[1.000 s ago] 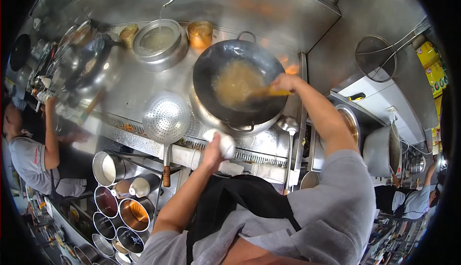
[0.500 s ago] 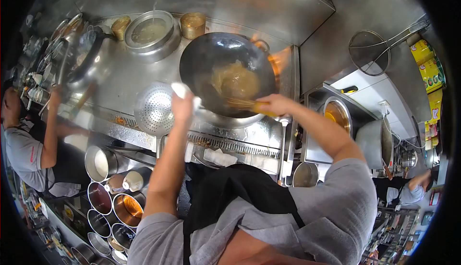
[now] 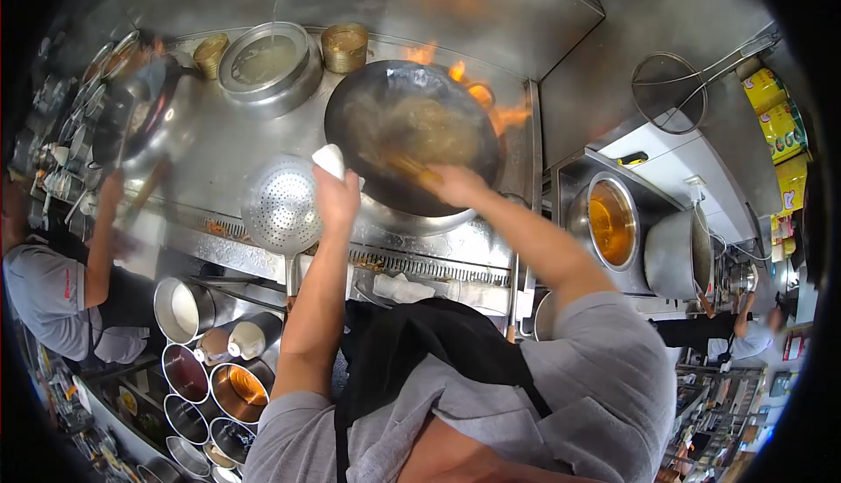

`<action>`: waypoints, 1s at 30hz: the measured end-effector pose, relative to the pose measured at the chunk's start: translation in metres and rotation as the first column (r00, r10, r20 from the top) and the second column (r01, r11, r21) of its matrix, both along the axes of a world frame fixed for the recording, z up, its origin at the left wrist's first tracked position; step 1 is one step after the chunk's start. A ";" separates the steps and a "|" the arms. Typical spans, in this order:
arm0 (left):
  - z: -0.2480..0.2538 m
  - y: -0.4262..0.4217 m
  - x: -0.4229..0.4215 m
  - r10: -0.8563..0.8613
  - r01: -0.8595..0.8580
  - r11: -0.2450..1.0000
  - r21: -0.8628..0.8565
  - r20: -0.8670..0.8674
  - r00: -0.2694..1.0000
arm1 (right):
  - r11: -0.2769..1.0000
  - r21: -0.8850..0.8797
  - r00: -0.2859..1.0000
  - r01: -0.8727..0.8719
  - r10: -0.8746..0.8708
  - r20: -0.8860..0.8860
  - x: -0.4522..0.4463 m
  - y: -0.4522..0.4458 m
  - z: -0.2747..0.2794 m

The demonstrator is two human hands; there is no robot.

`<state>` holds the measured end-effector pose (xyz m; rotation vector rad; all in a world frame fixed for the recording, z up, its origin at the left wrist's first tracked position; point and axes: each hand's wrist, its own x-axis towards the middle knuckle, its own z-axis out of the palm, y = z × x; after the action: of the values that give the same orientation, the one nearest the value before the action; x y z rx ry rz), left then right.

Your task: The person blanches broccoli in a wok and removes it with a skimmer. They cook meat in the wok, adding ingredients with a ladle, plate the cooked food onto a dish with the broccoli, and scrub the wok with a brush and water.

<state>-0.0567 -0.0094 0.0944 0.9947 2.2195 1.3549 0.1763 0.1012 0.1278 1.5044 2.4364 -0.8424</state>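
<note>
A large black wok sits over the burner with cloudy, brownish liquid swirling in it. My left hand is closed round a folded white cloth at the wok's near left rim. My right hand reaches over the near rim, its fingers wrapped round a bamboo wok brush. The brush's bristle end is in the wok and smeared by motion. Just left of my left hand lies a perforated strainer ladle.
Flames rise behind the wok. A water-filled metal pot and two tins stand at the back left. On the right are a pot of orange liquid and a tall pot. Sauce containers stand lower left. A co-worker cooks at left.
My right hand has moved left and inward over the wok with the brush. More flames show behind the wok. My left hand stays at the rim with the cloth.
</note>
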 end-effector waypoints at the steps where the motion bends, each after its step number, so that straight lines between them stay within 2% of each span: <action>1: 0.003 -0.002 0.002 -0.007 0.008 0.999 -0.048 0.012 1.000 | 0.986 -0.149 0.997 -0.072 0.077 0.029 0.022 0.000 0.016; 2: 0.006 -0.003 0.004 -0.009 0.011 0.995 -0.096 0.023 1.000 | 0.984 -0.047 0.981 -0.173 0.177 0.082 0.050 0.002 0.022; 3: 0.011 -0.004 0.005 -0.001 0.003 0.995 -0.100 0.023 1.000 | 0.976 -0.052 0.969 -0.213 0.217 0.115 0.072 0.012 0.036; 5: 0.018 -0.004 0.009 -0.068 0.071 0.994 -0.081 0.037 0.997 | 0.939 0.100 0.909 -0.330 0.287 0.301 0.113 0.071 0.018; 6: 0.014 -0.004 0.007 -0.060 0.063 0.994 -0.090 0.035 0.998 | 0.969 -0.027 0.904 -0.244 0.238 0.356 0.094 0.094 0.034; 7: 0.010 0.000 0.005 -0.058 0.063 0.992 -0.105 0.053 0.997 | 0.991 -0.009 0.908 -0.131 0.124 0.400 0.067 0.111 0.036; 9: 0.012 0.000 0.003 -0.067 0.076 0.990 -0.122 0.082 0.994 | 0.960 0.275 0.950 -0.046 -0.043 0.308 0.016 0.138 -0.003; 11: -0.003 0.001 -0.004 -0.077 0.082 0.992 -0.091 0.056 0.995 | 0.934 0.306 0.963 0.182 -0.231 0.135 -0.023 0.107 -0.017; 12: -0.007 -0.001 -0.004 -0.103 0.105 0.993 -0.054 0.031 0.994 | 0.943 0.210 0.944 0.258 -0.292 0.153 -0.021 0.108 -0.049; 14: 0.007 -0.008 -0.007 -0.123 0.129 0.991 -0.048 0.105 0.987 | 0.941 0.254 0.958 0.223 -0.260 0.121 -0.026 0.050 -0.025; 15: 0.013 -0.012 -0.010 -0.147 0.159 0.985 -0.066 0.156 0.977 | 0.955 0.246 0.981 0.166 -0.185 0.057 -0.014 0.041 -0.037; 16: 0.009 -0.012 -0.007 -0.156 0.167 0.984 -0.064 0.159 0.975 | 0.981 0.165 0.990 0.098 -0.113 0.087 -0.004 0.028 -0.024; 17: 0.001 -0.013 -0.005 -0.089 0.088 0.996 0.015 0.205 0.975 | 0.997 0.077 0.993 0.028 -0.036 0.109 0.006 0.016 -0.006; 18: -0.003 -0.013 -0.004 -0.022 -0.001 0.996 0.090 0.254 0.967 | 0.997 0.067 0.993 -0.045 0.037 0.110 0.024 0.008 0.000; 19: -0.003 -0.011 -0.003 -0.020 -0.003 0.996 0.089 0.255 0.967 | 0.991 0.058 0.987 -0.121 0.114 0.110 0.045 0.005 0.008; 21: 0.000 0.000 0.001 -0.069 0.012 0.986 0.168 0.333 0.940 | 0.981 -0.029 0.948 -0.194 0.195 0.250 0.074 0.011 0.040; 22: 0.002 0.005 0.005 -0.061 0.006 0.986 0.166 0.329 0.943 | 0.975 0.008 0.908 -0.223 0.204 0.366 0.080 0.022 0.055; 23: 0.006 0.010 0.008 0.003 -0.027 0.996 0.087 0.258 0.966 | 0.966 0.044 0.857 -0.255 0.205 0.473 0.084 0.039 0.063; 24: 0.007 0.014 0.007 0.061 -0.064 0.998 0.010 0.178 0.982 | 0.945 0.139 0.872 -0.296 0.208 0.443 0.083 0.067 0.059; 25: -0.006 0.017 0.004 0.056 -0.059 0.998 0.022 0.150 0.987 | 0.948 0.197 0.887 -0.250 0.143 0.438 0.072 0.099 0.043; 27: 0.008 0.015 0.002 0.060 -0.055 0.998 -0.038 0.155 0.986 | 0.918 0.349 0.937 -0.188 0.061 0.345 0.022 0.140 0.014; 29: 0.014 0.009 0.004 0.045 -0.028 0.994 -0.102 0.169 0.985 | 0.912 0.404 0.994 0.071 -0.099 0.048 -0.013 0.143 -0.039; 30: 0.013 0.006 0.002 0.025 -0.016 0.997 -0.071 0.131 0.991 | 0.939 0.315 0.988 0.137 -0.151 0.020 -0.026 0.120 -0.042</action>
<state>-0.0547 -0.0032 0.1077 0.8352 2.1690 1.3029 0.1504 0.2214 0.0858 1.8053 2.5438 -0.4508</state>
